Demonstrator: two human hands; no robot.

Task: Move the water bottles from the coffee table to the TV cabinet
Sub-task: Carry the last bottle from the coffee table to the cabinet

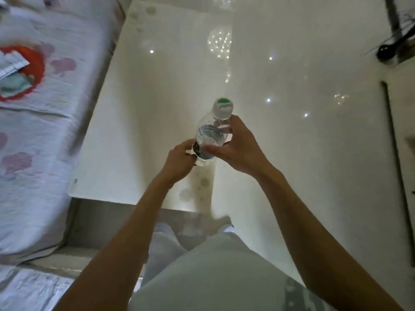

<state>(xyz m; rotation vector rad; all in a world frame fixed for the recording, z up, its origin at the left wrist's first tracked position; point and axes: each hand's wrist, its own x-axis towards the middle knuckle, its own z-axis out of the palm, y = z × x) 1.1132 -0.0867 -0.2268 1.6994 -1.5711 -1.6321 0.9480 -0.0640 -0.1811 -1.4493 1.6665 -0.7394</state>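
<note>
1. A clear plastic water bottle (208,140) with a white cap bearing a green patch (223,108) was held in both hands over the white bench (157,97), close to the bench's right edge and nearer its near edge than its far one. The cap pointed away from the person.
2. Whether the bottle's base touched the bench could not be told.
3. The left hand (179,160) was curled round the lower body of the bottle, at its dark label band (198,151).
4. The right hand (240,147) was wrapped round the upper part, its fingers just below the cap.
5. Faint ring-shaped stains (193,189) lay on the bench by its near edge, below the hands.
6. Beyond the bench's right edge spread a glossy pale tiled floor (303,131) dotted with light reflections.
7. Along the bench's left edge lay a pale quilted fabric cover (45,131) printed with pink shapes and a red ring.
8. A dark, blurred object (386,50) sat on the floor well beyond the bench's far right corner.
</note>
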